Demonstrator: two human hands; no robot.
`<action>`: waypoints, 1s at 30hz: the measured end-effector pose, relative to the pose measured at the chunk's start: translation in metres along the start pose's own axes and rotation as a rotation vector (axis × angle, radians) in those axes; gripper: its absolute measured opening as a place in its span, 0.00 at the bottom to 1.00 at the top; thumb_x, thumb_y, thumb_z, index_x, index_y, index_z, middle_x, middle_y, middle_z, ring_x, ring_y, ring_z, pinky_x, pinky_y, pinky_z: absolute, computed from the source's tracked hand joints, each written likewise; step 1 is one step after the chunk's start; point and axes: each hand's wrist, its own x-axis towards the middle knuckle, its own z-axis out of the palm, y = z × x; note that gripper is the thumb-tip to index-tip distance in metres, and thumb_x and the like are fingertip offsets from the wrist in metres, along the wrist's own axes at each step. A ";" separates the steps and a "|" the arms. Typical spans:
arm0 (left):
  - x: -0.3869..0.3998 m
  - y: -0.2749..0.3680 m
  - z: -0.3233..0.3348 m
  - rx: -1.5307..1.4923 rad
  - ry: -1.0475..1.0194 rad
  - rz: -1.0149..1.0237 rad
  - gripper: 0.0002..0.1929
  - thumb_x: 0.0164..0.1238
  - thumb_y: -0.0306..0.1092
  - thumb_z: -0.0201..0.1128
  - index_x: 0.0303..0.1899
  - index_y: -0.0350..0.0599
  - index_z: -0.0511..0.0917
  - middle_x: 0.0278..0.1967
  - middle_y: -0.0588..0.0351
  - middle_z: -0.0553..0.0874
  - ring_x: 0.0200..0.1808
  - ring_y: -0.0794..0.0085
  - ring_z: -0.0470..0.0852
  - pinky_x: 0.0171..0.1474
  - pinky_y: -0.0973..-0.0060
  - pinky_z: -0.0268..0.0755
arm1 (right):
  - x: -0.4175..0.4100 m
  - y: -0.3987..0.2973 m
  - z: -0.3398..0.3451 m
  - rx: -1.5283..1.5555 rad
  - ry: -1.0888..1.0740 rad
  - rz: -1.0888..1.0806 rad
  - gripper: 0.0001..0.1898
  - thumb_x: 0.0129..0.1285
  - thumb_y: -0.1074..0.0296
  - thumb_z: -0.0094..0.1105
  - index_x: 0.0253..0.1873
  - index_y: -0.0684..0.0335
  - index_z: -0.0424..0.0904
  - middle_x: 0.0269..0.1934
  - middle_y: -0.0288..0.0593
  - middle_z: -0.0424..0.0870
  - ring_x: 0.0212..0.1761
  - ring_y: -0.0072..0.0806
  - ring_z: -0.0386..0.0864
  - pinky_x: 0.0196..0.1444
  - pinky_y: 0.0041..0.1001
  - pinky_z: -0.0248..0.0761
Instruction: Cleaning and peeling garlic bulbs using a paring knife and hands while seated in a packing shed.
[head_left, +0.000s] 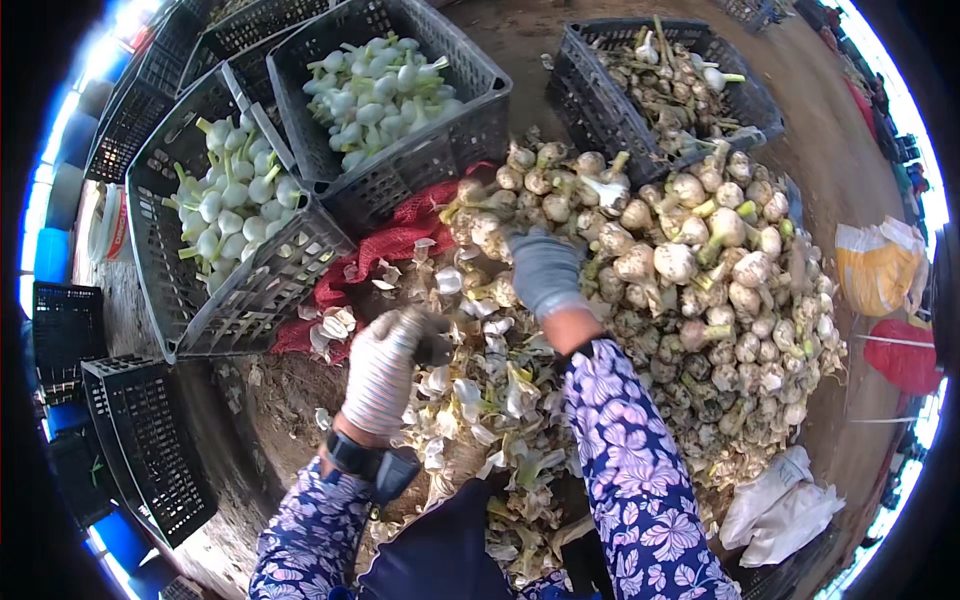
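My right hand (546, 271), in a grey glove, reaches onto the near left side of a large heap of soil-marked garlic bulbs (675, 261); its fingertips are among the bulbs, and whether they grip one is not plain. My left hand (394, 364), in a striped white glove with dark fingertips, is over the peelings to the left, its fingers bent; what lies inside them is hidden. Loose garlic skins (480, 409) lie under and between both arms. Peeled white garlic bulbs (382, 90) fill part of a black plastic crate (420, 161), and more (232, 195) lie in a second crate (255, 300).
A third crate (600, 97) beyond the heap holds stalky, dirty garlic. A red mesh sack (405, 217) lies between the crates and the heap. Black crates (150, 442) stand at the left. White sacking (780, 506) and a yellow-and-white bag (879, 266) are at the right.
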 end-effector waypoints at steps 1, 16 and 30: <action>0.001 -0.010 0.001 -0.034 -0.006 -0.036 0.25 0.78 0.51 0.60 0.53 0.31 0.79 0.44 0.45 0.87 0.41 0.65 0.88 0.45 0.67 0.84 | -0.004 -0.004 0.000 0.049 -0.019 0.051 0.28 0.64 0.70 0.59 0.71 0.50 0.72 0.57 0.55 0.80 0.53 0.44 0.81 0.59 0.41 0.75; -0.024 -0.013 0.007 0.536 -0.157 0.447 0.36 0.48 0.28 0.78 0.63 0.38 0.74 0.57 0.48 0.80 0.60 0.60 0.81 0.63 0.66 0.75 | -0.164 -0.053 0.021 2.575 0.140 0.219 0.22 0.67 0.85 0.58 0.65 0.73 0.74 0.48 0.42 0.84 0.43 0.24 0.80 0.54 0.26 0.79; -0.040 -0.003 0.005 0.463 -0.235 0.368 0.36 0.45 0.33 0.81 0.61 0.35 0.78 0.58 0.53 0.81 0.60 0.65 0.80 0.66 0.69 0.70 | -0.174 -0.044 -0.007 1.887 -0.143 0.069 0.17 0.70 0.67 0.66 0.59 0.70 0.80 0.52 0.40 0.87 0.53 0.25 0.83 0.59 0.26 0.76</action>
